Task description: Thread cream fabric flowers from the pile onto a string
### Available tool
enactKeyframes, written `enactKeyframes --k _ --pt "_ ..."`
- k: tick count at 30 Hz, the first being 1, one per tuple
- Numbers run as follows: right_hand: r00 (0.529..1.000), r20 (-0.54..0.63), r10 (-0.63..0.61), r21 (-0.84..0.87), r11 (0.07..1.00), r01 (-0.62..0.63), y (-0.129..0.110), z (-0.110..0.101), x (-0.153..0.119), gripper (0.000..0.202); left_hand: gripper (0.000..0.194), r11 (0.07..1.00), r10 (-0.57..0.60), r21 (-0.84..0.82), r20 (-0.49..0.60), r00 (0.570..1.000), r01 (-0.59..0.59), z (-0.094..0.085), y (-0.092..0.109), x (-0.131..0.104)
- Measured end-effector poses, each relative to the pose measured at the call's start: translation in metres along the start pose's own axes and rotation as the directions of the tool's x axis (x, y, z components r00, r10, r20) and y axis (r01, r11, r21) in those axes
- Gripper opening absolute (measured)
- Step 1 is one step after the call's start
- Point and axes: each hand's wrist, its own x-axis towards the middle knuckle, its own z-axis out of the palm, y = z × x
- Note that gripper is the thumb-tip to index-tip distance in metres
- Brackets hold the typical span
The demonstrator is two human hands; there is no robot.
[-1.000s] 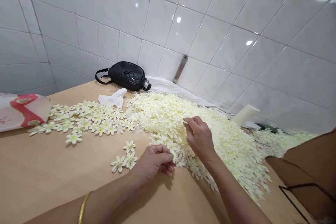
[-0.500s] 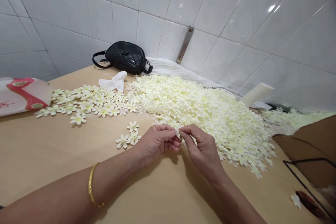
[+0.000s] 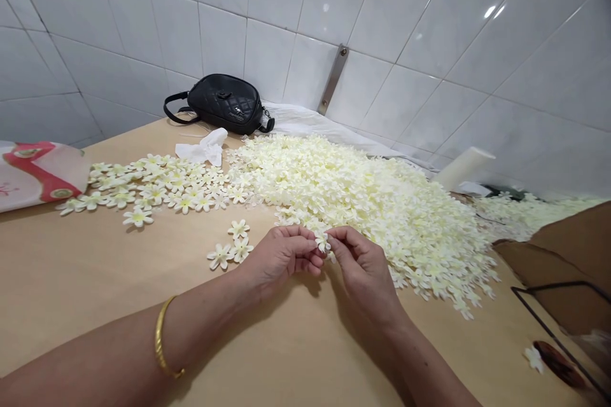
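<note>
Between my fingertips is a small white artificial flower (image 3: pixel 323 242) with a pale yellow centre, held just in front of a big heap of flowers. My left hand (image 3: pixel 289 253) pinches it from the left, thumb against forefinger, the other fingers curled below. From the right, my right hand (image 3: pixel 363 262) pinches its edge with thumb and forefinger. The heap of cream flowers (image 3: pixel 353 197) spreads right behind both hands. Close to my left wrist lie a few single flowers (image 3: pixel 220 256) on the table (image 3: pixel 267 350).
More flowers (image 3: pixel 162 184) are spread at the left, beside a white and red plastic bag (image 3: pixel 42 175). A black handbag (image 3: pixel 224 103) and crumpled tissue (image 3: pixel 205 147) sit at the back. To the right are a brown cardboard box (image 3: pixel 563 261) and a black metal frame (image 3: pixel 548 324).
The flower between my fingertips has turned so that its petals now face me; before, it was mostly hidden. Both hands stay nearly in place, and the view has shifted slightly.
</note>
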Motion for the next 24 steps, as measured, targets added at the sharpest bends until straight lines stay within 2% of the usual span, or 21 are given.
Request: enactKeyframes --k 3,5,8,11,14,18,21,24 --pt "0.999 -0.036 0.028 0.051 0.998 -0.027 -0.001 -0.003 0.003 0.015 0.007 1.0 0.01 -0.019 -0.007 1.0 -0.01 0.001 0.001 0.0" --pt "0.996 -0.089 0.017 0.022 1.0 -0.015 -0.001 -0.011 0.008 0.016 0.007 0.999 0.013 -0.03 -0.022 1.0 -0.013 0.003 0.002 -0.001" --pt "0.971 -0.225 -0.074 -0.142 0.989 0.042 -0.003 -0.029 0.023 0.015 0.01 1.0 0.006 -0.028 -0.062 0.998 -0.007 0.005 0.004 -0.001" --pt "0.913 -0.312 -0.264 -0.396 0.909 0.128 -0.003 -0.046 0.049 0.015 0.011 1.0 -0.013 -0.023 -0.066 0.998 0.012 0.006 0.004 -0.001" --pt "0.874 -0.259 -0.412 -0.614 0.768 0.18 0.0 -0.054 0.081 0.018 0.012 1.0 -0.008 -0.026 -0.062 0.998 0.007 0.005 0.002 -0.001" --pt "0.886 -0.176 -0.428 -0.684 0.701 0.203 0.009 -0.052 0.113 0.018 0.013 0.999 0.002 -0.039 -0.071 0.997 -0.005 0.004 0.002 0.0" --pt "0.893 -0.142 -0.427 -0.7 0.681 0.215 0.009 -0.048 0.111 0.02 0.013 0.998 0.009 -0.055 -0.083 0.997 -0.014 0.002 0.003 0.001" --pt "0.895 -0.146 -0.422 -0.652 0.721 0.234 0.003 -0.041 0.081 0.023 0.012 0.997 0.022 -0.067 -0.089 0.996 -0.028 0.001 0.004 0.001"
